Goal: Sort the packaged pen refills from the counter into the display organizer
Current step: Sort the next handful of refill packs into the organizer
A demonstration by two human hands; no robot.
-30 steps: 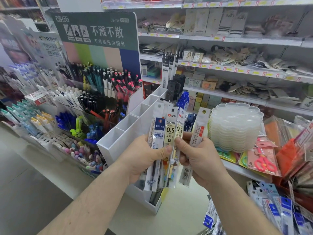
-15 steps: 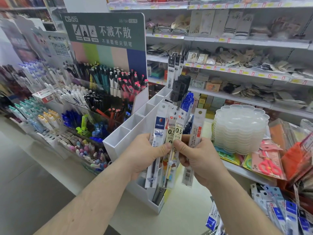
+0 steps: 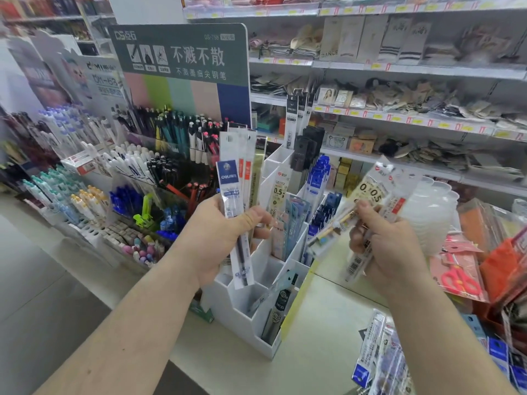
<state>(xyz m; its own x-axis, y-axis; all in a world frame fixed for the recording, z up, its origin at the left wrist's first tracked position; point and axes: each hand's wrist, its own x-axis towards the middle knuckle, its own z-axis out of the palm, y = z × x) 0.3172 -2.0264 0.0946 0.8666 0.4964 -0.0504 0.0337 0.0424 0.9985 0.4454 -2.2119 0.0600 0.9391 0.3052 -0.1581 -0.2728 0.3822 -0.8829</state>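
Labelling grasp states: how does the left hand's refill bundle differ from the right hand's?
The left hand grips its refill packs upright, fanned slightly; the right hand pinches its refill packs tilted, tops leaning right. The left bundle's front pack has a blue label; the right bundle shows cream 0.5 labels. Both are clear sleeves held above the white organizer.

I see a green sign (image 3: 182, 52) above tiered racks of pens (image 3: 159, 143), left of and behind the left grip. Right of the right grip sit stacked clear plastic trays (image 3: 430, 212) and packaged red scissors (image 3: 459, 277). Store shelves (image 3: 399, 69) fill the background.
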